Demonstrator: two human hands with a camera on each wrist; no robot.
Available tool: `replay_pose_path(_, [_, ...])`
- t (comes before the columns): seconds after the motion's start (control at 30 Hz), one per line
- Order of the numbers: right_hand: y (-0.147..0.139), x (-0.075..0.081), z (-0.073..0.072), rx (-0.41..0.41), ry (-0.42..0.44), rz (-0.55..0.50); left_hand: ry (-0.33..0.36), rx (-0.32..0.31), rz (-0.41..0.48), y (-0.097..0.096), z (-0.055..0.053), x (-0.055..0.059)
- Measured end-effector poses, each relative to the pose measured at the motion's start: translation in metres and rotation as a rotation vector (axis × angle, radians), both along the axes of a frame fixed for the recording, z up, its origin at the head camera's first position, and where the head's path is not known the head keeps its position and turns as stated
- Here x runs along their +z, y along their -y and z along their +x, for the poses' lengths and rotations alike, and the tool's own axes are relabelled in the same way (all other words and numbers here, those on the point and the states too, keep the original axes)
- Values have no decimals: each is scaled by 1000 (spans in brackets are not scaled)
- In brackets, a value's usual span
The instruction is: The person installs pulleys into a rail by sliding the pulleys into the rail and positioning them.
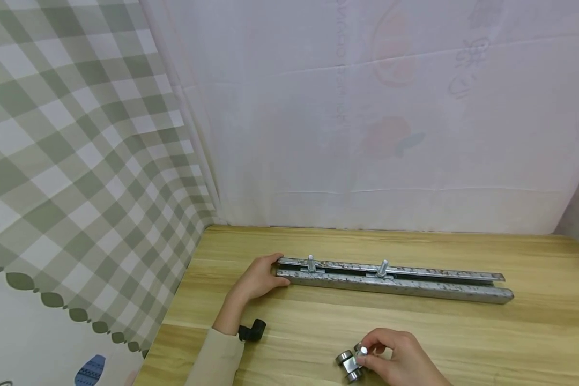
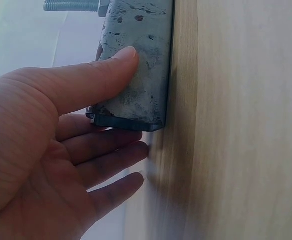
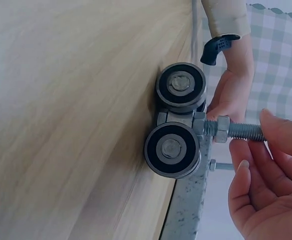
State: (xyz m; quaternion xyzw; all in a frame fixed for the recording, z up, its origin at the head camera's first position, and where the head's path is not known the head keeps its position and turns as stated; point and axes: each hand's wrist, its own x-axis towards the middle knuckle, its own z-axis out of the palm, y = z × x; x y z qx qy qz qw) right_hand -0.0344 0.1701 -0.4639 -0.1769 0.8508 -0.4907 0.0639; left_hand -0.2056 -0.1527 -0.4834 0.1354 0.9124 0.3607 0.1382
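Observation:
A long metal channel rail (image 1: 400, 288) with a slot along its top lies on the table. Two threaded bolts stand up from the slot, a left bolt (image 1: 311, 264) and a right bolt (image 1: 382, 268). My left hand (image 1: 258, 277) grips the rail's left end; in the left wrist view its thumb presses the speckled side while the other fingers pass behind and below the end. Nearer the front edge, my right hand (image 1: 395, 356) pinches the threaded stem of a roller trolley (image 3: 173, 120). The trolley's wheels are at the table surface, and two nuts sit on its stem.
The wooden table (image 1: 309, 327) meets a white cloth (image 1: 366, 134) along its back edge. A green-checked cloth (image 1: 101, 134) hangs on the left. A black wrist device (image 1: 253, 331) is strapped on the left wrist.

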Motion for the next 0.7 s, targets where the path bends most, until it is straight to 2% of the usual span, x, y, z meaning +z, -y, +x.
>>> replay_pose_path(0.3, [-12,-6,4,-108,-93,42,-8,-6,-5,0,1,1])
replay_pose_path(0.57, [-22,-11,2,-145,-271,33,3,-4,1,0,2,2])
replay_pose_path(0.7, [-26,-14,2,-168,-312,21,4,-3,0,0,2,2])
